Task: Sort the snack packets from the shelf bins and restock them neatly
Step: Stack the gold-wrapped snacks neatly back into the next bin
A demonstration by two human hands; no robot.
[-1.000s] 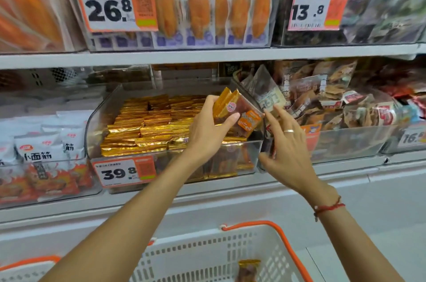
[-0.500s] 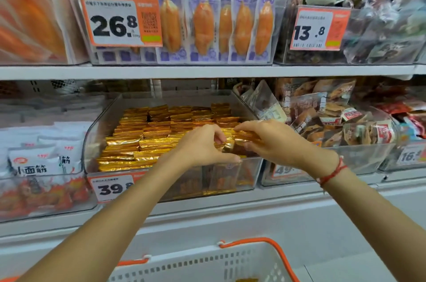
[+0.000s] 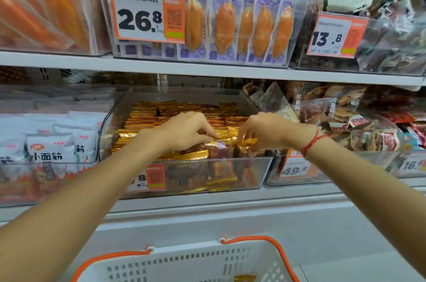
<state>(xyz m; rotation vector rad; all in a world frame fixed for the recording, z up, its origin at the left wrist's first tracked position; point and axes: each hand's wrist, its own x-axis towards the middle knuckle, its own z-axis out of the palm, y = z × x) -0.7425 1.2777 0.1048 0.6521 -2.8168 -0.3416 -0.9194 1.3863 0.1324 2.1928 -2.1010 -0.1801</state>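
Observation:
A clear plastic bin (image 3: pixel 232 172) on the middle shelf holds rows of gold-edged snack packets (image 3: pixel 161 111). Both my hands are over its front right part. My left hand (image 3: pixel 186 129) has its fingers curled down onto the gold packets at the front. My right hand (image 3: pixel 265 130) pinches a gold and orange packet (image 3: pixel 249 143) and holds it upright against the front row. A packet with a dark red face (image 3: pixel 219 149) stands between the two hands.
A white basket with orange handles (image 3: pixel 207 258) sits below, one gold packet (image 3: pixel 244 278) in it. Bins of white packets (image 3: pixel 57 150) at left and brown packets (image 3: pixel 345 120) at right flank the gold bin. An upper shelf (image 3: pixel 207 69) hangs close overhead.
My left hand carried a small stack of packets down from above the bin into its front right corner. My right hand came in from the right and took hold of a packet there.

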